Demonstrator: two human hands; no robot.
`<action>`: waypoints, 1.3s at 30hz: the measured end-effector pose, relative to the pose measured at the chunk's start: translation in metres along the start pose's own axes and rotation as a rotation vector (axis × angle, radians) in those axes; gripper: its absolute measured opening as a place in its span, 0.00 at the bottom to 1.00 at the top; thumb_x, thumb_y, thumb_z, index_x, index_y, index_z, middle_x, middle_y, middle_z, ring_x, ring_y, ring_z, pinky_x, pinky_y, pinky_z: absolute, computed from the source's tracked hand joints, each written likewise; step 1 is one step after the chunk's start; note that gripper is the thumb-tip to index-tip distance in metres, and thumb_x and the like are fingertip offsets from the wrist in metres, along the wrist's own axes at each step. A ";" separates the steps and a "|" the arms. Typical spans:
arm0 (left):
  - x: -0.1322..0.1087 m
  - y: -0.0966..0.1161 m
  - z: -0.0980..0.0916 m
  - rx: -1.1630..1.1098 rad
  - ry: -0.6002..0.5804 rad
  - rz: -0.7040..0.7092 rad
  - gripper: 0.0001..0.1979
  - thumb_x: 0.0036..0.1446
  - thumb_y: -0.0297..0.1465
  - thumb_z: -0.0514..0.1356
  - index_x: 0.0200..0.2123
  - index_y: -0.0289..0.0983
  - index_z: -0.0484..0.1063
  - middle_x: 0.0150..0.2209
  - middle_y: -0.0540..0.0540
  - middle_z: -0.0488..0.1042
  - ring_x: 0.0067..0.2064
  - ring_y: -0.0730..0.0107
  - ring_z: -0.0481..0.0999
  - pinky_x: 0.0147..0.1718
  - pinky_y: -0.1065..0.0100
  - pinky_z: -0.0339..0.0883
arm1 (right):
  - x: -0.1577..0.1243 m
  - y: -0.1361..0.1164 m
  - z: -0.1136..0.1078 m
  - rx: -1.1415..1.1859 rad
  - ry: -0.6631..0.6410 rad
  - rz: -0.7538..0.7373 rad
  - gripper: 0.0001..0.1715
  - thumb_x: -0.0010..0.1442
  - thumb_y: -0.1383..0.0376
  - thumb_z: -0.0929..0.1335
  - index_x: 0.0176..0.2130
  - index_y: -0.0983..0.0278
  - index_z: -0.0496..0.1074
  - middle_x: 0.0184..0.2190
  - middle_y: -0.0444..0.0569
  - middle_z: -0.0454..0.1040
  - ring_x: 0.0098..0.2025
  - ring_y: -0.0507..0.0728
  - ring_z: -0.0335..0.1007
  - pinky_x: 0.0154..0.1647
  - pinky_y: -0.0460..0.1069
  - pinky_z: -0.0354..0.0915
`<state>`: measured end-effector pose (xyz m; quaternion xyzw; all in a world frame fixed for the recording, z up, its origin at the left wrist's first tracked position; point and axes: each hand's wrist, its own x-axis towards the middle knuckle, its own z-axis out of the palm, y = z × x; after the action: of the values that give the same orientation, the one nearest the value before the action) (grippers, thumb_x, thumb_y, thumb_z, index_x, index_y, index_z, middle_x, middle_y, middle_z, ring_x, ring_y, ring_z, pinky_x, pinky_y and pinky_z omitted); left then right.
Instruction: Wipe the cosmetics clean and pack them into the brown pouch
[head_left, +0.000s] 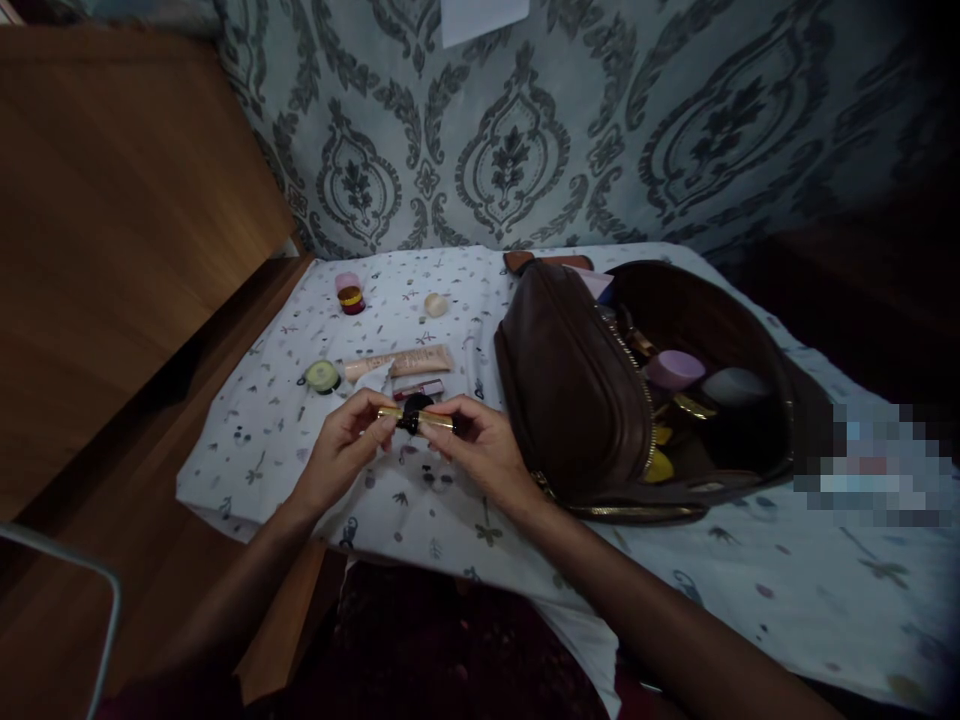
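Between both hands, over the front of the patterned cloth, is a slim gold-and-black cosmetic tube (436,420). My left hand (346,448) pinches its left end with thumb and fingers. At the other end, my right hand (486,445) grips the gold part, its fingers closed. Whether the tube is in one piece or parted in the middle cannot be made out. A dark rounded shape (418,402) shows just behind it. Beyond the hands lie a small dark-red tube (418,390), a crumpled white tissue (375,378) and a beige squeeze tube (409,361).
A brown leather bag (574,380) stands unzipped on the right, with a lilac-topped item (676,370) and other things inside. Farther left are a green-lidded jar (322,376), a dark-red jar (351,300) and a small beige round item (435,304). A wooden cabinet (135,200) borders the left.
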<state>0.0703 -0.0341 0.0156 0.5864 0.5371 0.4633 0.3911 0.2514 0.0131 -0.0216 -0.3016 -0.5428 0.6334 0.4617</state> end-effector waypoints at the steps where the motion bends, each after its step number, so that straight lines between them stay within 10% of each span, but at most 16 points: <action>1: 0.000 -0.001 -0.001 0.006 -0.007 0.021 0.13 0.61 0.40 0.63 0.41 0.37 0.73 0.31 0.50 0.72 0.30 0.75 0.70 0.24 0.75 0.59 | 0.000 -0.001 0.000 0.008 -0.015 0.041 0.19 0.52 0.51 0.75 0.34 0.62 0.75 0.23 0.42 0.74 0.23 0.51 0.66 0.23 0.46 0.63; 9: 0.000 0.003 -0.010 0.102 -0.053 0.027 0.25 0.61 0.40 0.62 0.59 0.41 0.63 0.43 0.46 0.75 0.40 0.69 0.76 0.27 0.74 0.64 | -0.001 -0.003 0.002 0.020 -0.070 0.128 0.24 0.54 0.45 0.72 0.32 0.63 0.72 0.17 0.41 0.70 0.18 0.49 0.61 0.19 0.44 0.57; 15: 0.001 0.010 -0.011 0.330 -0.070 -0.002 0.23 0.66 0.45 0.53 0.24 0.37 0.66 0.20 0.54 0.63 0.23 0.76 0.63 0.26 0.72 0.58 | -0.002 -0.002 0.002 0.003 -0.108 0.137 0.25 0.55 0.43 0.71 0.31 0.62 0.70 0.17 0.40 0.68 0.17 0.49 0.62 0.16 0.44 0.55; 21: 0.002 0.011 -0.015 0.134 -0.161 -0.009 0.26 0.60 0.41 0.63 0.58 0.40 0.62 0.39 0.48 0.75 0.39 0.69 0.75 0.35 0.71 0.68 | -0.001 -0.002 0.001 -0.006 -0.088 0.133 0.28 0.56 0.41 0.69 0.29 0.62 0.68 0.17 0.39 0.68 0.17 0.48 0.62 0.15 0.43 0.54; 26: 0.000 0.013 -0.008 0.186 -0.133 0.010 0.15 0.64 0.42 0.57 0.34 0.36 0.71 0.23 0.53 0.67 0.25 0.76 0.66 0.25 0.73 0.62 | -0.003 -0.001 0.001 -0.026 -0.132 0.130 0.29 0.57 0.40 0.68 0.28 0.62 0.68 0.16 0.39 0.66 0.14 0.47 0.57 0.13 0.43 0.50; 31: -0.005 0.027 -0.010 0.339 -0.091 0.192 0.11 0.63 0.38 0.59 0.36 0.37 0.75 0.25 0.51 0.70 0.26 0.74 0.69 0.25 0.74 0.64 | -0.009 -0.015 0.005 0.097 -0.199 0.259 0.30 0.55 0.38 0.68 0.31 0.63 0.68 0.20 0.40 0.69 0.16 0.46 0.58 0.13 0.42 0.49; 39: -0.005 0.043 0.013 0.221 -0.039 0.334 0.09 0.63 0.34 0.60 0.47 0.42 0.74 0.33 0.48 0.75 0.27 0.73 0.71 0.24 0.72 0.67 | -0.067 -0.072 -0.021 -0.111 -0.051 -0.147 0.15 0.63 0.56 0.69 0.47 0.58 0.69 0.37 0.45 0.75 0.35 0.53 0.74 0.32 0.46 0.70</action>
<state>0.0941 -0.0437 0.0525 0.7155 0.4722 0.4486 0.2526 0.3148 -0.0403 0.0356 -0.2698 -0.6094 0.5740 0.4757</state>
